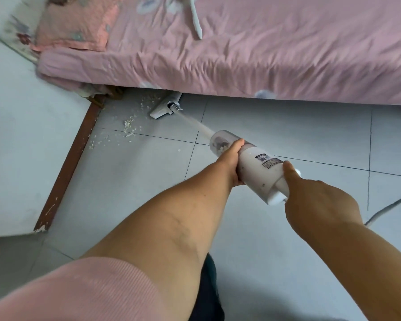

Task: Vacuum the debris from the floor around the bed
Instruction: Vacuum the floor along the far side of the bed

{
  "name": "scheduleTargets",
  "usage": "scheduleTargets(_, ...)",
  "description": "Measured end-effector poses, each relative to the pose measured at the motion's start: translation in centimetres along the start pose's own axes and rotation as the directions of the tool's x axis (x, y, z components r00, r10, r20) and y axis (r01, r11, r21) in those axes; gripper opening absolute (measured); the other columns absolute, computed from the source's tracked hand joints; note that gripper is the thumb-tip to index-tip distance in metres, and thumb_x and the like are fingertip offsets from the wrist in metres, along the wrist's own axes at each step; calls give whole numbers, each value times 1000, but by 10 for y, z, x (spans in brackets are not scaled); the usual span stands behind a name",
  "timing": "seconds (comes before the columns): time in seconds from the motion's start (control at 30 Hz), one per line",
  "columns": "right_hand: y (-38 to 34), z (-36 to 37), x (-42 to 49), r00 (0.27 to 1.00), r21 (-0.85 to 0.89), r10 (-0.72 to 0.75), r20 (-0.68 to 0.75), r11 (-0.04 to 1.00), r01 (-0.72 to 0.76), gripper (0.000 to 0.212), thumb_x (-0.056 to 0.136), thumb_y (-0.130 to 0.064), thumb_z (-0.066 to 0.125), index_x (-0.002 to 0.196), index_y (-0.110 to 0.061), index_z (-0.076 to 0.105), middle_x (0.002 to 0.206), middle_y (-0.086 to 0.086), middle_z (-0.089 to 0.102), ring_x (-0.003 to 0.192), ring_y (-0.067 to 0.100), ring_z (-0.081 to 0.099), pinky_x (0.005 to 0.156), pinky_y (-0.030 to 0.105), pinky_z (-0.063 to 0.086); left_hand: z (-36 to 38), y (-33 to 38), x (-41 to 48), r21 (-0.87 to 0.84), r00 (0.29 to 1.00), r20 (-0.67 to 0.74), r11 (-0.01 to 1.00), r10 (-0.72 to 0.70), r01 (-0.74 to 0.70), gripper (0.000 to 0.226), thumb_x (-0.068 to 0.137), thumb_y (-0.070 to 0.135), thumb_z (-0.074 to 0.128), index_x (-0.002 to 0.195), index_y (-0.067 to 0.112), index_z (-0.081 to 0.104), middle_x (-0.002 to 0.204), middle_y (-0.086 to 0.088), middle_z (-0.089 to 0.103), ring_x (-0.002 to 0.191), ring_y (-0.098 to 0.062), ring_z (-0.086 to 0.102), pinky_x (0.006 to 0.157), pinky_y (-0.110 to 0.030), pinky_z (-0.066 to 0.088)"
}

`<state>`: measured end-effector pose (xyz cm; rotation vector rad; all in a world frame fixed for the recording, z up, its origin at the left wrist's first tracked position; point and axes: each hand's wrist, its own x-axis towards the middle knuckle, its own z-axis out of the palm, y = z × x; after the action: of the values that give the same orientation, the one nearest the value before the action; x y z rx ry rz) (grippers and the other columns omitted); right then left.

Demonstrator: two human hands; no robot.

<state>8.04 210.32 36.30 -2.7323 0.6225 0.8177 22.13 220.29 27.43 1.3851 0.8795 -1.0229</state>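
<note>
I gripped the vacuum (259,172) two-handed beside the bed (241,54).
Fingers of my left hand (229,163) wrapped its body, those of my right hand (315,200) its handle; its dust cup (220,142) held crumbs; debris (129,126) lay on the floor (287,126) at ten o'clock.

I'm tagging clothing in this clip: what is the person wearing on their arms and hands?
A pink ribbed sleeve covers the left upper arm. The left forearm and right forearm are bare. The left hand and right hand have no gloves, and no watch or bracelet shows at either wrist.
</note>
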Motion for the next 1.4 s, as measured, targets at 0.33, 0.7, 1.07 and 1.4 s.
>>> scheduleTargets(0.33,-39,100,102,988,79,-18,-153,996,30,76,87,-21,38,148,-45,0,69,-12,41,55,10,41,44,21,26,-42,14,127,10,983,-64,985,172,-171,70,77,61,74,130,20,55,121,-8,70,104,-28,70,85,-45,58)
scheduleTargets(0.7,-20,194,218,930,36,-115,-349,990,136,72,89,-28,44,149,-43,7,88,-4,52,71,22,46,51,25,33,-32,1,243,14,921,-105,927,374,-375,63,79,61,73,124,20,56,117,-6,70,85,-25,69,68,-38,58)
scheduleTargets(1.07,-30,212,219,935,45,-186,-301,977,209,74,91,-24,44,152,-32,3,108,2,58,80,24,46,67,29,41,-52,-5,260,67,921,-108,927,375,-369,61,84,60,69,126,19,54,122,-7,67,106,-30,68,88,-46,57)
scheduleTargets(1.4,-26,217,204,913,94,-122,-390,981,171,75,87,-16,40,153,-25,4,116,7,59,80,25,43,67,31,39,-35,-5,250,42,900,-44,901,433,-432,56,84,54,72,125,20,55,118,-10,69,103,-32,69,94,-54,54)
